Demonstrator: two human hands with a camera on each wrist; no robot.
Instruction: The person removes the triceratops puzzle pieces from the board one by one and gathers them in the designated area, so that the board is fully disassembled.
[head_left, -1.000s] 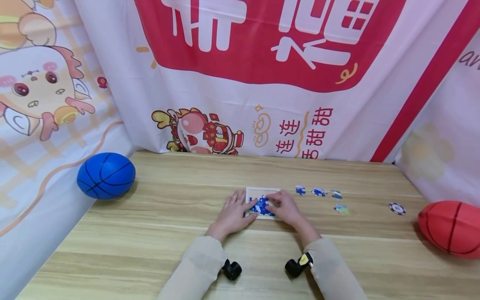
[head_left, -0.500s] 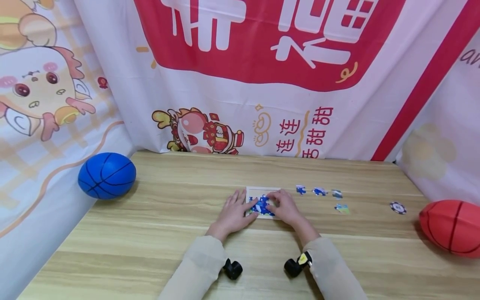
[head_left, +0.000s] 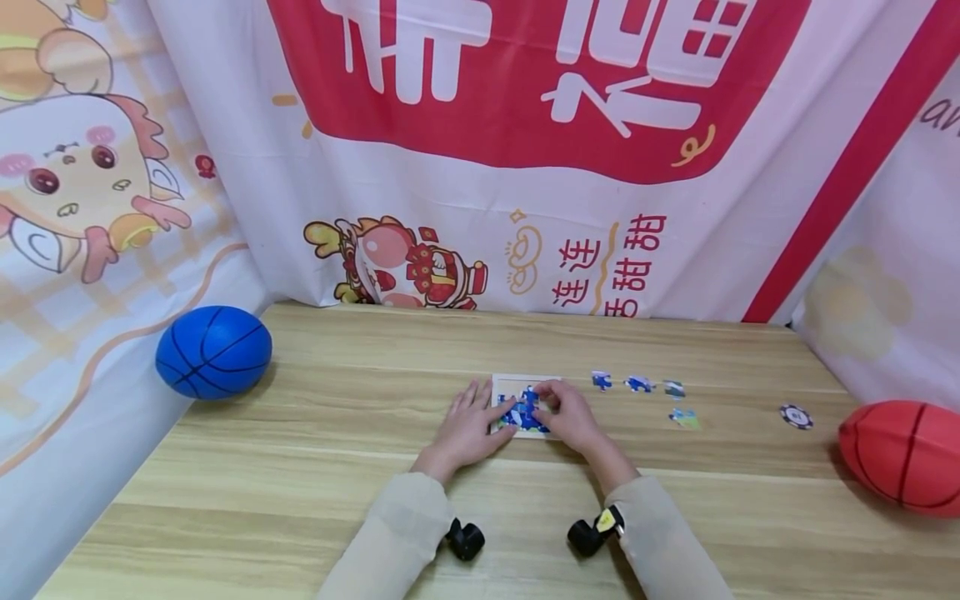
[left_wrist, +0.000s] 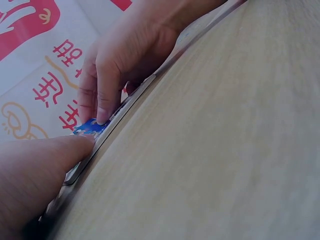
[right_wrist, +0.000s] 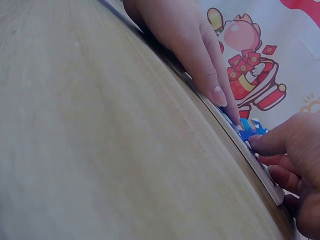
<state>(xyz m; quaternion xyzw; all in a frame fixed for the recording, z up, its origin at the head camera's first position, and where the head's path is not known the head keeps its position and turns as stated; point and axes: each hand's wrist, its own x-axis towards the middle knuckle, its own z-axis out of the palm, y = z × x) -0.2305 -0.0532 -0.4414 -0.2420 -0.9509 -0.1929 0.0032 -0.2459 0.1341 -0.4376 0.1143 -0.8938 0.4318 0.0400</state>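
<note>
Fingers (head_left: 542, 398) of right hand (head_left: 570, 417) pressing blue puzzle piece (head_left: 525, 408) into puzzle tray (head_left: 517, 382); left hand (head_left: 467, 425) flat at tray's left edge.

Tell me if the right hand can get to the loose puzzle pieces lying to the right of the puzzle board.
Probably yes. The right hand rests on the puzzle board, and the loose puzzle pieces lie on the same side on the bare table, with nothing standing between them. The poker chip and red ball lie farther off.
</note>
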